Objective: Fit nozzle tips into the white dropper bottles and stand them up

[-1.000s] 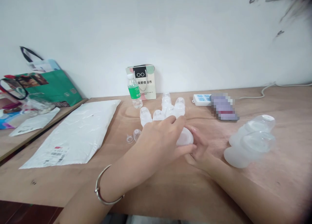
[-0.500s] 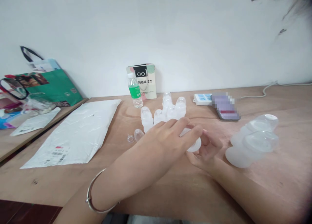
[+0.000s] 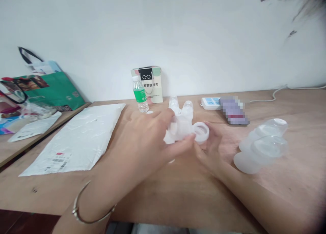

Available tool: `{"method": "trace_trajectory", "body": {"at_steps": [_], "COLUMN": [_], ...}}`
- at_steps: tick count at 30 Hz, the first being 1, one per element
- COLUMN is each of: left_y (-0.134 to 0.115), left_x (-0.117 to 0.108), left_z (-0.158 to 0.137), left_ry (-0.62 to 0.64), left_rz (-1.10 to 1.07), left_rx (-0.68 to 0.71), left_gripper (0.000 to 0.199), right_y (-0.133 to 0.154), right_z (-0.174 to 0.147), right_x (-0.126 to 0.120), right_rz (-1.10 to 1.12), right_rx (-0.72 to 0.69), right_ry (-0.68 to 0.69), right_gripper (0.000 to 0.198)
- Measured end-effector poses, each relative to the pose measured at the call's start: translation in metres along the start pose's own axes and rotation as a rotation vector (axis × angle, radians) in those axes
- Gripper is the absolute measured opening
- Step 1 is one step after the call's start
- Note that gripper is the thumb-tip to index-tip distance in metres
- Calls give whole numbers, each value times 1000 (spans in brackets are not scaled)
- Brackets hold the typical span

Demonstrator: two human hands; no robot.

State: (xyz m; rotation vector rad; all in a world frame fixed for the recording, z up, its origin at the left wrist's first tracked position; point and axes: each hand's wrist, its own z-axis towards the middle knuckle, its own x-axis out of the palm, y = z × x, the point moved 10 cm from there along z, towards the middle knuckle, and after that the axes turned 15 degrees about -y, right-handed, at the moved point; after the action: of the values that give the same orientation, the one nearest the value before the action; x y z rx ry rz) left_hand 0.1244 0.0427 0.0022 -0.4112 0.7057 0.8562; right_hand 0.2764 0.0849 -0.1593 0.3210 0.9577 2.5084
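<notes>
My left hand [image 3: 150,135], with a bangle on its wrist, is slightly blurred. Its thumb and fingers are spread apart in front of a cluster of translucent baby bottles [image 3: 187,108]; I see nothing clearly gripped in it. The left thumb reaches close to a white screw ring [image 3: 201,132], whose open round side faces me. My right hand [image 3: 212,145] holds this ring by its right edge, fingers closed on it. Part of the bottle cluster is hidden behind my left hand. A small white piece [image 3: 171,161] lies on the table below that hand.
More baby bottles [image 3: 259,152] stand at the right. A phone [image 3: 234,111] rests against a power strip [image 3: 210,103]. Behind are a water bottle [image 3: 140,94] and a paper bag [image 3: 155,91]. A white mailer [image 3: 78,139] and green bag [image 3: 56,91] lie left.
My left hand has moved left and up, away from my right hand, and its fingers have spread. The white ring now shows its open side in my right hand.
</notes>
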Motion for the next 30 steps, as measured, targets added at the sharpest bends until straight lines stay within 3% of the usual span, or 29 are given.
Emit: {"method": "trace_trajectory", "body": {"at_steps": [3, 6, 11, 15, 18, 21, 23, 26, 30], "left_y": [14, 36, 75, 90, 99, 100, 92, 71, 36], "left_x": [-8, 5, 49, 82, 97, 92, 76, 53, 61], "left_z": [-13, -38, -89, -112, -121, -120, -108, -85, -58], "left_ry": [53, 252, 586, 685, 728, 684, 546, 312, 185], "left_rz": [74, 139, 278, 338, 331, 333, 303, 186, 156], "left_rx": [142, 169, -5, -115, -197, -219, -211, -231, -118], "left_gripper": [37, 44, 53, 50, 53, 52, 46, 40, 54], "right_y": [-9, -20, -26, -32, -21, 14, 42, 64, 51], "right_z": [8, 16, 28, 33, 35, 34, 27, 11, -13], "right_x": [-3, -6, -17, -21, -25, -36, -36, -7, 34], "right_rz": [-211, -376, -404, -407, -427, -367, -248, -46, 20], "right_rx": [104, 171, 91, 56, -13, -180, -336, -440, -211], "right_ry": [-42, -28, -105, -144, -208, -363, -395, -131, 220], "right_gripper": [66, 57, 49, 50, 60, 67, 63, 58, 64]}}
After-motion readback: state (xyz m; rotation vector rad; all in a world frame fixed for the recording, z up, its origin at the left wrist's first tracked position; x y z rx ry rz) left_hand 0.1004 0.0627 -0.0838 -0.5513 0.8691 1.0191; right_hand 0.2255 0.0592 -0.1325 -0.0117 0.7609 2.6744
